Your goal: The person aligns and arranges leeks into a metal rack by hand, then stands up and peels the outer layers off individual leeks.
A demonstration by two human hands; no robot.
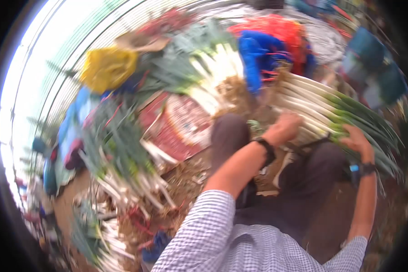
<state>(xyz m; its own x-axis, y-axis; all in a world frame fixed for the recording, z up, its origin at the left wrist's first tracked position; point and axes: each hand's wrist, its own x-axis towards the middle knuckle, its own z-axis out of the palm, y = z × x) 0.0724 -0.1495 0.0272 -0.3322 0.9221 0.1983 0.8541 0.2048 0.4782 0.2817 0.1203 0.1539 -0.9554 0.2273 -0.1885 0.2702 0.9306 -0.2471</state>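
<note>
1. Left hand [283, 128] presses its fingers onto the white stalks of the leek bundle [322, 109] lying across the lap.
2. Right hand [359, 141] clamps the bundle's green leaves, fingers curled.
3. More leeks [213, 68] lie well beyond the fingertips.

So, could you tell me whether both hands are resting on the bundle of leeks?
Yes, the left hand and right hand both lie on the bundle of leeks.

No readable text, labels, numbers anywhere; frame motion-blurred, red printed sheet [181, 124] illegible.
</note>
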